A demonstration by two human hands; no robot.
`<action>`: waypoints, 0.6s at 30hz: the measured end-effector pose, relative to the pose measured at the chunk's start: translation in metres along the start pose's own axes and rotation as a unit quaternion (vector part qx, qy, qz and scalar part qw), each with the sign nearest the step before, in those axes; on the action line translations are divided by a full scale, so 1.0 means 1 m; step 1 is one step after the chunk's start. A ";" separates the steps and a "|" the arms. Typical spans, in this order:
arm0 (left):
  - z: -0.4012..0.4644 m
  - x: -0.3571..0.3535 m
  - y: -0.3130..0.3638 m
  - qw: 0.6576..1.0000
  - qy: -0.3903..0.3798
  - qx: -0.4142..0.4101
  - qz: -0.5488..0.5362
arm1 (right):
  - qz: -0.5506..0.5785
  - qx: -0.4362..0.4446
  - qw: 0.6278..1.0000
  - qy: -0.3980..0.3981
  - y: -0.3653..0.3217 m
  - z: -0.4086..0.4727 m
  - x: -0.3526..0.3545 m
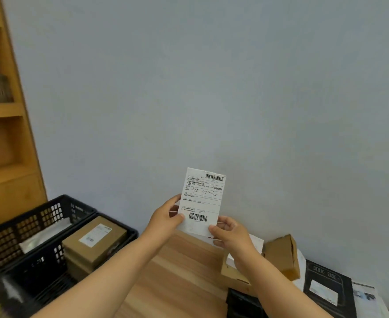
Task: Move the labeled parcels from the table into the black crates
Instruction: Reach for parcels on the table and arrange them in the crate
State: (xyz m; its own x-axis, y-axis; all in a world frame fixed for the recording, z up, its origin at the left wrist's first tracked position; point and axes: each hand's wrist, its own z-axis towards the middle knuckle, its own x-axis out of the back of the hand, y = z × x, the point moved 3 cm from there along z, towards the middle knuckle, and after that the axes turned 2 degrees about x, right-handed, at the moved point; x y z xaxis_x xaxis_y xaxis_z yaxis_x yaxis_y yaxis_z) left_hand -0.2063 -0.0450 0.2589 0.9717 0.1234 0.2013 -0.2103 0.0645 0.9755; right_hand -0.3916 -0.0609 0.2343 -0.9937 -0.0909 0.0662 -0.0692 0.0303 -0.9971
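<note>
- While both hands are lifting a shipping label (201,200) above the desk (177,271), left hand (166,220) fingers are pinching its lower left edge.
- Right hand (231,235) fingers are pinching its bottom corner.
- Labeled parcel (95,239) is lying in a black crate (40,255).

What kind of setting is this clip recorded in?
Probably a small parcel packing or dispatch corner in an office or home. Both hands hold up a printed shipping label with barcodes, a labeled cardboard parcel sits in a black crate, and more cardboard boxes lie on the wooden table.
</note>
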 end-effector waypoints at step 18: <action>-0.066 0.367 -0.117 0.986 0.143 0.091 -0.001 | -0.055 -0.026 0.986 -0.156 0.018 -0.013 -0.394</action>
State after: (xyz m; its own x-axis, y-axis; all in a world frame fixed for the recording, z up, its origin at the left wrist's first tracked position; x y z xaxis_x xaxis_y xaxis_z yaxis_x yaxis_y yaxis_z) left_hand 0.1683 0.0584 0.2124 0.8965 0.3994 0.1918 -0.1606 -0.1105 0.9808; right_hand -0.0029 -0.0116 0.1913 -0.9045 -0.3988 0.1509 -0.1869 0.0529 -0.9809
